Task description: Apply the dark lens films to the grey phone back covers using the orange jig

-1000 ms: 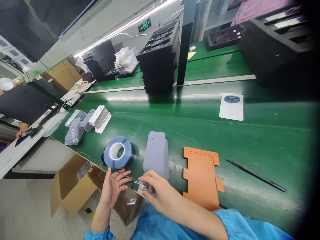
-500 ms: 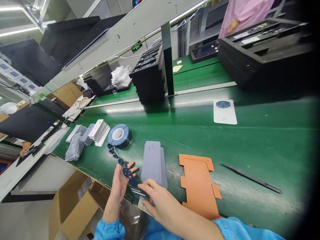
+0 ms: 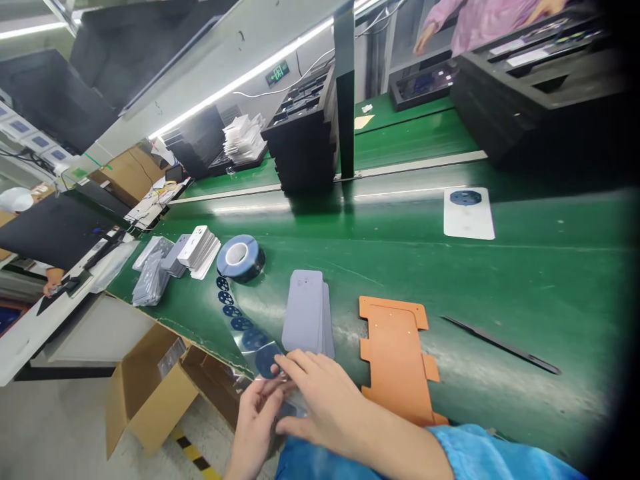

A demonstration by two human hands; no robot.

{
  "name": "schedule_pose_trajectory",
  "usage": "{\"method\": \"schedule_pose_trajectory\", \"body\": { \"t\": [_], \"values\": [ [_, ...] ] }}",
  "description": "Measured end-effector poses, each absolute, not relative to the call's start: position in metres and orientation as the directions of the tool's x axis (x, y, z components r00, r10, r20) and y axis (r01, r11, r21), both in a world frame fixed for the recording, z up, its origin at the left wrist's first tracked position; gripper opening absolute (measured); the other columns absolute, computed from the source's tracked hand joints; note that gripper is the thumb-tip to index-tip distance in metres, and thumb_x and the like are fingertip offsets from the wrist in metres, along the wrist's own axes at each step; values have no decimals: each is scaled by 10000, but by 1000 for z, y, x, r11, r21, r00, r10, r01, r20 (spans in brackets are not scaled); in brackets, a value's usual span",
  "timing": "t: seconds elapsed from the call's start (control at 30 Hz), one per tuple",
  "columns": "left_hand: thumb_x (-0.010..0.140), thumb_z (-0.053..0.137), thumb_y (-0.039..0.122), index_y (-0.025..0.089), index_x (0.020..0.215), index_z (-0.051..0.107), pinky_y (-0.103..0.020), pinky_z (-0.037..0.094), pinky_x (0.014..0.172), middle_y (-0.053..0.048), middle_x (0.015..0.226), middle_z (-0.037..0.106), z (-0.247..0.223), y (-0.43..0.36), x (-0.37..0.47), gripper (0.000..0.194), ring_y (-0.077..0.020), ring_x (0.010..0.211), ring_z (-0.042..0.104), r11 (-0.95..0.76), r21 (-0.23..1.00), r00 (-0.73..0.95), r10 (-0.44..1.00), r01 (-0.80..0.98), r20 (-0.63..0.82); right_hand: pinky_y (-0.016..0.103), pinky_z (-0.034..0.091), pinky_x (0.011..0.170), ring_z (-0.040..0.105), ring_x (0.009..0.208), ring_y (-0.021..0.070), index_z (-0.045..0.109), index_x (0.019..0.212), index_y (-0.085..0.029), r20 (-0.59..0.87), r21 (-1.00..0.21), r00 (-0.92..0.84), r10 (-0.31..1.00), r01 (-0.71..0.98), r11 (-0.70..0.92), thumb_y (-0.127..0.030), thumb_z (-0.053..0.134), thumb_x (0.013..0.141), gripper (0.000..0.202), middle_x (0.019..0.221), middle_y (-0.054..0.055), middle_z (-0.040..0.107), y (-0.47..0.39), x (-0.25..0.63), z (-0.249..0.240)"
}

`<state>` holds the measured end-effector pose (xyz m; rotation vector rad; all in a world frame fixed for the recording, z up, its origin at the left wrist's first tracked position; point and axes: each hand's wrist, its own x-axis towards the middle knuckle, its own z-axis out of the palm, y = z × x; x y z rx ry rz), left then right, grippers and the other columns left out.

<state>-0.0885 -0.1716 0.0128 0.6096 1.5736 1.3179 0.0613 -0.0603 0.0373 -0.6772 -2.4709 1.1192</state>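
A clear strip of round dark-blue stickers [image 3: 241, 324] runs from the blue roll [image 3: 253, 262] toward me at the table's near edge. At its near end both my hands meet. My left hand [image 3: 260, 417] pinches the strip's end between thumb and fingers. My right hand [image 3: 317, 397] reaches over from the right, its fingertips closed on the same strip beside the left fingers. Just beyond my right hand lies a stack of grey-lilac phone-shaped cards [image 3: 304, 310]. To its right is an orange template plate [image 3: 397, 360] with tabs along its sides.
A white card with a dark round sticker [image 3: 469, 220] lies farther back. A black pointed tool [image 3: 503, 343] rests at right. White cards [image 3: 197, 250] and plastic-wrapped packs [image 3: 151, 277] stand at left. Black trays [image 3: 307, 147] are stacked behind. A cardboard box [image 3: 150, 393] sits below; a person in pink [image 3: 480, 27] is opposite.
My left hand has gone from spread fingers beneath the strip to pinching its end next to my right hand. The strip now lies lower and straighter. The view has shifted slightly.
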Motion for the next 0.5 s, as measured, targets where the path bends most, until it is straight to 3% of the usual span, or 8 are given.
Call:
{"method": "schedule_pose_trajectory", "body": {
  "t": [0.07,0.17,0.33,0.5],
  "values": [
    [803,805,488,142,1122,704,-418,562,944,-174,1079,791,12,-171,-87,481,-314,1010,750,310,939,-377,860,-152,-345,440,539,931,652,1047,281,640,1266,-197,130,-793,-807,576,265,549,-438,774,829,516,1157,86,694,-53,64,43],
    [816,791,479,136,1082,700,-371,569,875,-157,1004,803,11,-169,-87,443,-283,928,756,343,938,-369,866,-52,-337,411,544,906,630,1037,254,650,1257,-175,177,-752,-792,585,275,600,-278,605,972,307,1165,95,689,-42,65,47],
    [788,785,497,137,959,709,-353,560,868,-144,968,803,7,-172,-89,405,-274,916,749,397,909,-401,859,129,-319,440,561,912,608,1069,281,617,1334,-111,185,-668,-832,524,284,688,-200,538,1002,352,1213,137,674,-39,59,45],
    [792,766,501,140,1041,721,-361,576,875,-156,1043,793,6,-173,-94,441,-286,962,751,404,883,-425,861,239,-279,446,567,894,609,1082,293,617,1352,-132,161,-671,-846,508,284,685,-196,584,973,386,1215,139,661,-40,54,42]
  ]
}}
